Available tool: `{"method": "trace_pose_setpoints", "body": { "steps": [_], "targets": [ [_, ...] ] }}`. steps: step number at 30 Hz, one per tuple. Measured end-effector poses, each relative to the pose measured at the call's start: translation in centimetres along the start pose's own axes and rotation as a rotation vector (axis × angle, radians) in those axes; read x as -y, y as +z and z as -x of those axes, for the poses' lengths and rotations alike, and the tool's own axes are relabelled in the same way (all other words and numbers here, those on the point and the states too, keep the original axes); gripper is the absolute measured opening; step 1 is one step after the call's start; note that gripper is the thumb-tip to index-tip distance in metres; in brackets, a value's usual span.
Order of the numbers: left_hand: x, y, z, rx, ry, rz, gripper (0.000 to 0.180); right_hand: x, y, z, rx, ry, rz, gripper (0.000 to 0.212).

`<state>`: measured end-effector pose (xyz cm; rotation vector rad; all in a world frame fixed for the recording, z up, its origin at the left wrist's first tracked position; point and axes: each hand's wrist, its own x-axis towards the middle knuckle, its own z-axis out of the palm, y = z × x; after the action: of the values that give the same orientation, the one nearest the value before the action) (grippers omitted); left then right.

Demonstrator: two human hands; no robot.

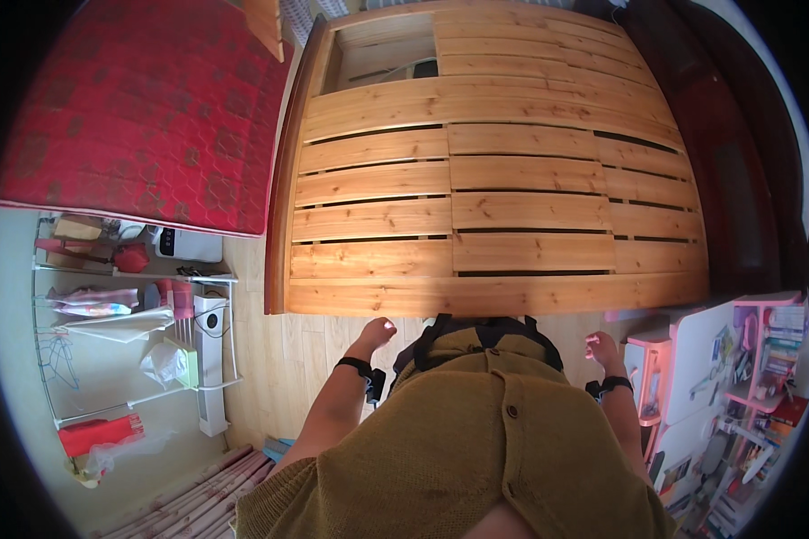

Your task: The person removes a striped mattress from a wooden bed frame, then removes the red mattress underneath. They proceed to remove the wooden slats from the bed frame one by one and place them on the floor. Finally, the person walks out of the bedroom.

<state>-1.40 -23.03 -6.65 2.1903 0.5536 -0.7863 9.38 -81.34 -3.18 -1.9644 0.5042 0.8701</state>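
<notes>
My left hand (377, 333) hangs beside my body at the near edge of a slatted wooden bed frame (485, 295). Its fingers are loosely curled and I see nothing in them. On the other side, my right hand (602, 347) is held out near the same edge, fingers bent and a little apart, also without anything in it. Neither hand appears to touch the wood. Light pine slats make up most of the bed's top, with dark gaps between some of them. At the far left corner, an uncovered compartment (360, 56) shows a cable and a dark object inside.
A red quilted mattress (144, 117) stands left of the bed. Below it, a white rack (135, 400) holds clothes and bags, beside a tall white appliance (210, 359). A dark red headboard (737, 153) borders the right. A pink-and-white desk (692, 359) with bookshelves stands at near right.
</notes>
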Motion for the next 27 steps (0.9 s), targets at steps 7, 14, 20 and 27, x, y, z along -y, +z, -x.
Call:
{"method": "trace_pose_setpoints", "body": {
  "steps": [7, 14, 20, 27],
  "targets": [
    [-0.13, 0.0, -0.25, -0.006, 0.017, -0.004, 0.024, 0.31, -0.2, -0.04, 0.01, 0.007, 0.007, 0.017],
    [-0.44, -0.14, -0.11, 0.001, -0.002, -0.014, 0.024, 0.34, -0.24, -0.08, -0.008, 0.03, -0.012, 0.015],
    [-0.23, -0.08, -0.22, -0.005, -0.001, -0.011, 0.024, 0.55, -0.17, -0.14, 0.002, 0.01, -0.011, 0.014],
    [0.04, 0.09, 0.01, -0.009, 0.021, -0.028, 0.025, 0.13, 0.03, 0.1, 0.012, -0.012, 0.008, 0.014]
  ]
}}
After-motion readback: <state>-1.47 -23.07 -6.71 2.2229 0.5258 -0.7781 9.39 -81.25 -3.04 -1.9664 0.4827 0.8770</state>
